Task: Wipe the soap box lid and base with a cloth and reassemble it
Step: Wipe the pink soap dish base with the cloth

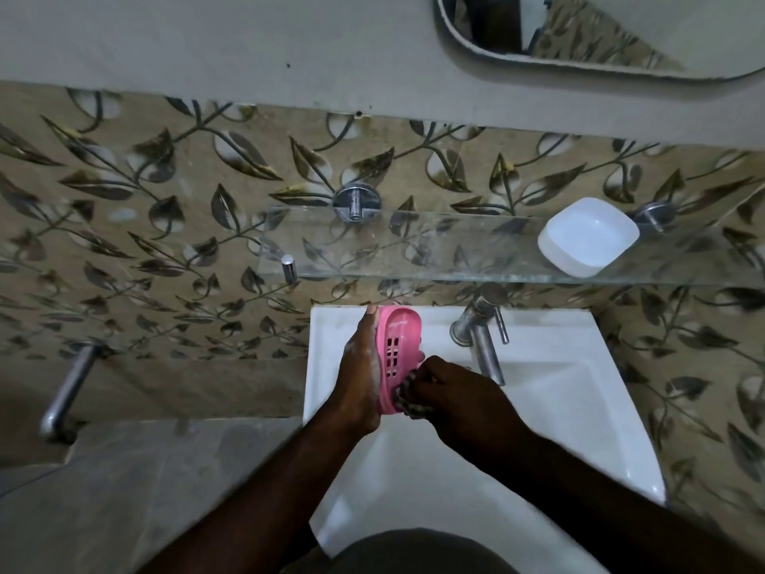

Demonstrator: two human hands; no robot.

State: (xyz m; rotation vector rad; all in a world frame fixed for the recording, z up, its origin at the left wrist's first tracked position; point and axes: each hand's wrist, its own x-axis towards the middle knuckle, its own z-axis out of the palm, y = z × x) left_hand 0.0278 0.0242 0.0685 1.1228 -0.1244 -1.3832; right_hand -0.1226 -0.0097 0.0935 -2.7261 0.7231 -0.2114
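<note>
The pink slotted soap box base (396, 358) is held on edge over the white sink (538, 325) by the left hand (359, 374), which is curled round it. A cloth (407, 398) is pinched against its lower end by the right hand (451, 391). The white lid (588, 236) is set on the glass shelf (414, 250), well apart.

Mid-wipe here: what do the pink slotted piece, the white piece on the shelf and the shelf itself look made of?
The pink base, gripped in the left hand: likely moulded plastic, opaque, slightly glossy, with clean-cut slots. The white lid: probably plastic too, milky, with smooth rounded corners. The shelf: clear glass; the wall tiles show through it.
</note>
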